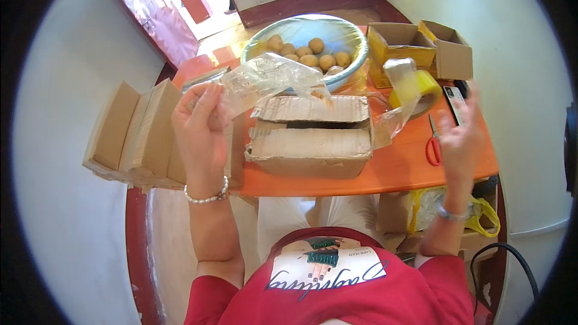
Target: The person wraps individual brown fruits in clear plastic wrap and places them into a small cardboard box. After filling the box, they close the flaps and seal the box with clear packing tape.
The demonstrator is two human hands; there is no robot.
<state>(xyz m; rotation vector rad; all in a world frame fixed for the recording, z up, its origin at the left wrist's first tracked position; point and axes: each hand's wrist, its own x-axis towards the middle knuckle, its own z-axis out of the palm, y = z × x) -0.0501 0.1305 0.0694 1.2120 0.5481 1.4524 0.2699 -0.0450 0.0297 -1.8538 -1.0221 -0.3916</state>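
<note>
My left hand (201, 119) pinches one end of a crumpled strip of clear tape (275, 74) and holds it up left of a cardboard box (311, 144). The strip stretches rightward above that box, with brown bits stuck to it. The box's two worn top flaps are nearly closed, with a dark gap between them. My right hand (463, 131), blurred, is raised over the table's right side with its fingers apart and nothing visible in it. Left of it lies a yellow-looking tape roll (417, 95). Another loose piece of clear tape (402, 108) hangs between roll and box.
Red-handled scissors (433, 149) lie on the orange table (397, 167) beside a black-and-white object (454, 99). Behind the box, a film-covered basin (361, 58) holds several round brown potatoes or fruits. Open cartons (402, 49) stand back right; more cardboard boxes (144, 131) stand at left.
</note>
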